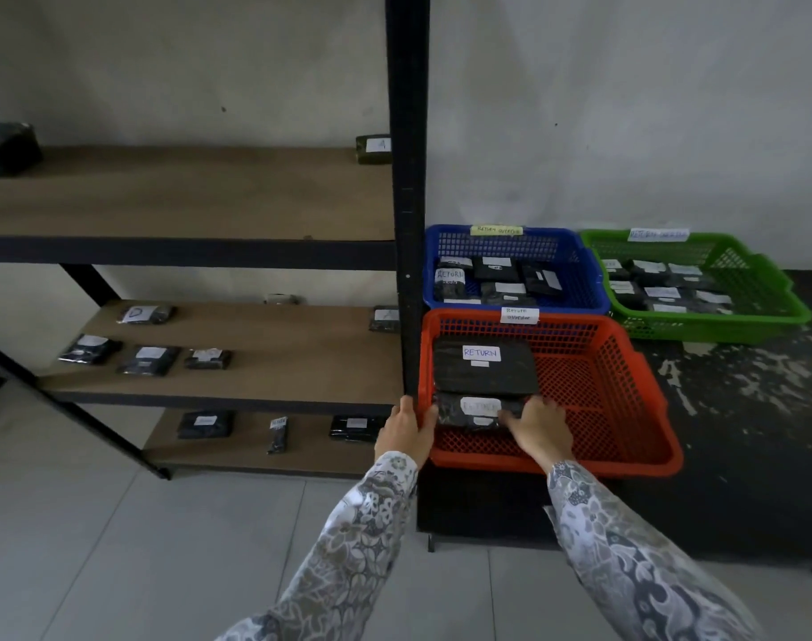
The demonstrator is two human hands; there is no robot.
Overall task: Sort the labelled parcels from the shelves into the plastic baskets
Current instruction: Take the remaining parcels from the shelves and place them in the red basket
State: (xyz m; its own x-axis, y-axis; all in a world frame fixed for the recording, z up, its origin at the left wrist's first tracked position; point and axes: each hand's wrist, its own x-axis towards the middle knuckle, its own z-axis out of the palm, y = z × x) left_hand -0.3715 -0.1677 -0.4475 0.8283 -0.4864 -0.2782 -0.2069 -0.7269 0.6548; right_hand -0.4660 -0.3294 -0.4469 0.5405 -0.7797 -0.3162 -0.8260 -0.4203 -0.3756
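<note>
My right hand rests on a black parcel lying at the near end of the red basket, fingers curled over its right edge; its white label is partly under my fingers and too blurred to read surely. Just behind it in the same basket lies a larger black parcel whose label reads "RETURN". My left hand grips the basket's near left rim beside the black shelf post. A tag on the red basket's far rim reads "Return overdue", as far as I can make out.

Behind it, the blue basket holds several black parcels, one marked "RETURN", and carries a yellow tag beginning "RETURN". To its right, the green basket holds more labelled parcels; its tag is unreadable.

On the wooden shelves to the left, small black parcels lie apart, one marked with what looks like "D".
</note>
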